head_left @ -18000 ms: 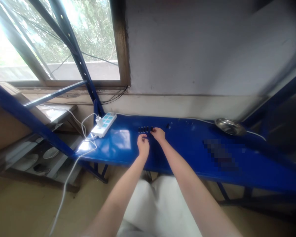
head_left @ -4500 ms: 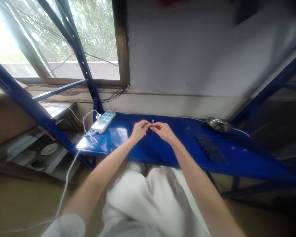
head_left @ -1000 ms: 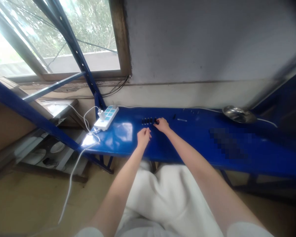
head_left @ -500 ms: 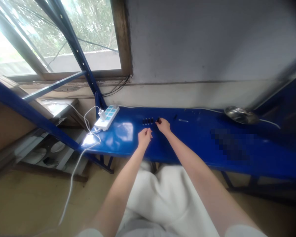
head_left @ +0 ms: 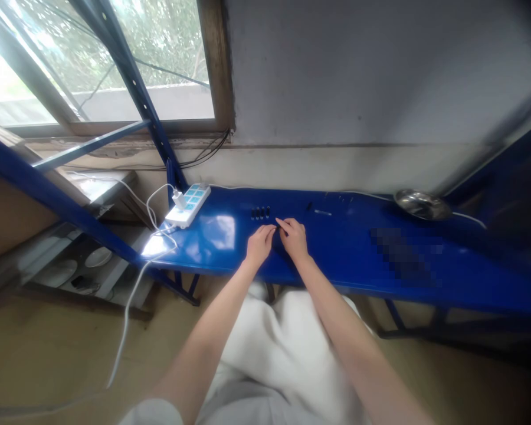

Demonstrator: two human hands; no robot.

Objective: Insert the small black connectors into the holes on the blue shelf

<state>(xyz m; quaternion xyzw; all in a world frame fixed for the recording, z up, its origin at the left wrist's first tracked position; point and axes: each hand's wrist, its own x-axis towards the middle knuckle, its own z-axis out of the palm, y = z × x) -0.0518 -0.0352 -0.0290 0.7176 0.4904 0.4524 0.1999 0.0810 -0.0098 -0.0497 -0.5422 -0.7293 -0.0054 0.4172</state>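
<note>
My left hand (head_left: 259, 244) and my right hand (head_left: 294, 239) meet fingertip to fingertip over the near half of the blue table. Between them a small black piece (head_left: 277, 226) shows, mostly covered by the fingers; my right hand pinches it. The fingers of my left hand are pressed together at the piece's left side, and whatever they hold is too small to make out. Just beyond my left hand, several small black cylinder-like pieces (head_left: 260, 212) with pale ends stand in a row.
Right of the row lie a small black part (head_left: 309, 206) and a thin clear stick (head_left: 323, 212). A shiny metal bowl (head_left: 420, 204) sits at the back right. On the left are a white power strip (head_left: 188, 205) with its cable and a blue metal frame post (head_left: 135, 88).
My right hand has drawn back from beside the row towards me, bringing the black piece to my left hand's fingertips. The hands were apart before. The view has shifted slightly.
</note>
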